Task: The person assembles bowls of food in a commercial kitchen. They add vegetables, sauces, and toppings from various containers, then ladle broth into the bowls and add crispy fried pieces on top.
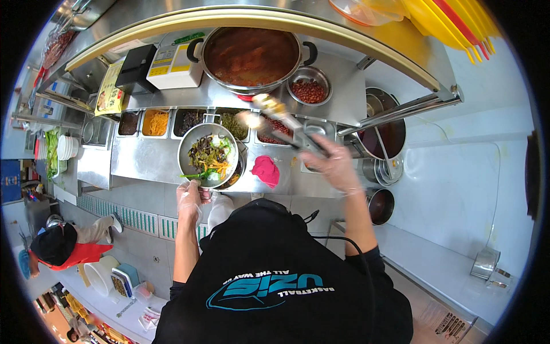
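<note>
My left hand (189, 198), in a clear plastic glove, grips the near handle of a two-handled steel pan (184, 165). The pan holds dark shredded pieces, chopped greens, orange shreds and something white, and a green strip lies over its near rim. Under its right side another container with food shows partly. My right hand (333, 165), also gloved, grasps metal tongs (296, 129) above the row of topping trays. Motion blurs the tongs; whether their bright tips hold anything is unclear. A crumpled pink cloth (266, 171) lies on the steel counter (144, 161) between my hands.
Topping trays include orange shreds (155, 123) and red beans (279, 125). Behind them stand a large pot of reddish-brown liquid (251, 56) and a steel bowl of nuts or beans (308, 90). A shelf edge (253, 18) crosses above. Another person (71, 247) is at left.
</note>
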The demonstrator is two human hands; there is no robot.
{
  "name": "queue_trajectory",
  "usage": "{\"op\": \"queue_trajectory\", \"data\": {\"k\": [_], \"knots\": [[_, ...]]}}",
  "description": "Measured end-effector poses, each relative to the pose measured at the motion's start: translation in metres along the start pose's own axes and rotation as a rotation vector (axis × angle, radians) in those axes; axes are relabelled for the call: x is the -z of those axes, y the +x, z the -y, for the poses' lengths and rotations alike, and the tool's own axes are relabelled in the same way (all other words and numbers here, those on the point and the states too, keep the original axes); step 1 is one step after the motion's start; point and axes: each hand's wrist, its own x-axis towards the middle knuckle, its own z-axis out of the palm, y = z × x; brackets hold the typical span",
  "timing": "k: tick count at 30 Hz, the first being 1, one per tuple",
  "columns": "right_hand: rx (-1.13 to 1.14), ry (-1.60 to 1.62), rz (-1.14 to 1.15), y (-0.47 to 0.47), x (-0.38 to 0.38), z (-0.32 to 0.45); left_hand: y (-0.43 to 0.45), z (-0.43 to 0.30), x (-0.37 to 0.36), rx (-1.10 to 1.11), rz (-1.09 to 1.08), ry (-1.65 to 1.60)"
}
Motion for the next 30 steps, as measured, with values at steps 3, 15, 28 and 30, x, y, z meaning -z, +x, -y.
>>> {"op": "queue_trajectory", "data": {"k": [3,15,28,30], "knots": [[-0.046,-0.163,-0.210,0.000,0.063,0.011,-0.006,0.004,-0.007,-0.025,-0.024,-0.014],[-0.234,-1.095,0.210,0.162,0.121,0.048,-0.023,0.002,-0.053,0.051,0.074,0.114],[-0.498,-0.272,0.267,0.143,0.122,-0.013,0.003,-0.060,-0.113,0.007,0.320,0.360],[-0.518,-0.135,0.239,0.136,0.112,-0.023,0.006,-0.066,-0.115,0.018,0.326,0.344]]}}
